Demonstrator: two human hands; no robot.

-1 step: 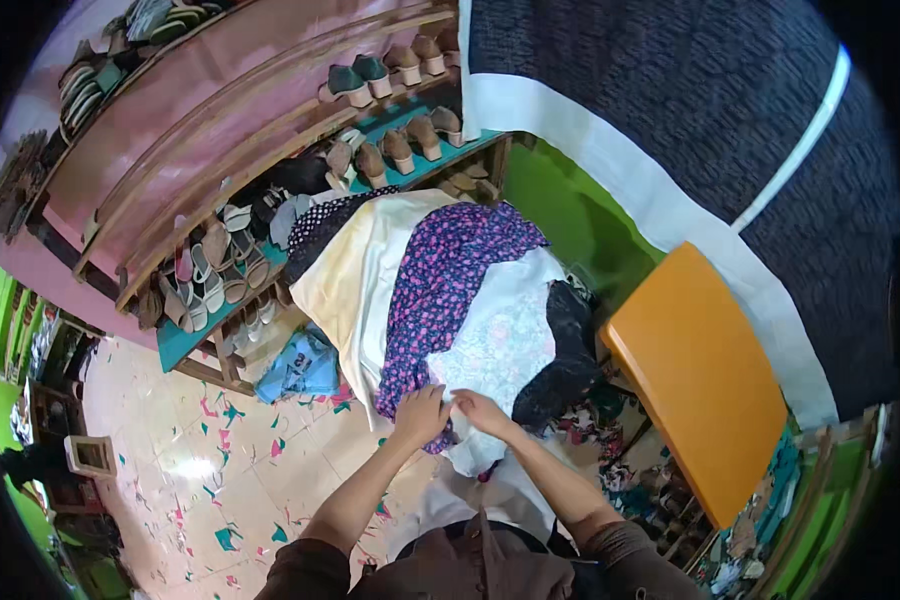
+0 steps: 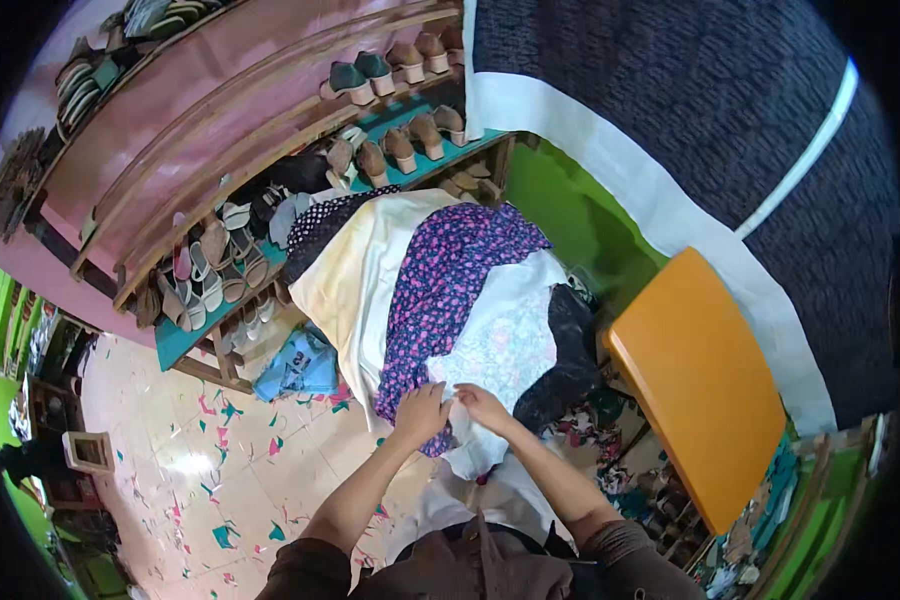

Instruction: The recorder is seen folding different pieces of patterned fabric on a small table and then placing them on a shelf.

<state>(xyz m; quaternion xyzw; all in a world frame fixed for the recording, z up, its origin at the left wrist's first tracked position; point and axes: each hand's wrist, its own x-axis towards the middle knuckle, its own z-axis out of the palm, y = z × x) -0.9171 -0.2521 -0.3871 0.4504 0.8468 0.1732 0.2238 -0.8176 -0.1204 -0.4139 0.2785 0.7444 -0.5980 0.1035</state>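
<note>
My left hand rests palm down, fingers stretched out, at the near edge of a light floral cloth, where it meets a purple cloth with pink flowers. Just to its right, my right hand has its thumb and fingers drawn together on the light cloth's near edge. Part of that cloth hangs down below both hands. The purple cloth lies to its left, and a cream cloth lies farther left. On the right a black cloth bunches up. Whatever supports the pile is hidden.
Wooden racks with many shoes run along the far left. An orange board stands at the right, near a dark hanging cloth. Scraps litter the tiled floor, where a blue bag lies.
My right hand has shifted very slightly up and its fingers have changed pose a little. The left hand and the cloths look the same.
</note>
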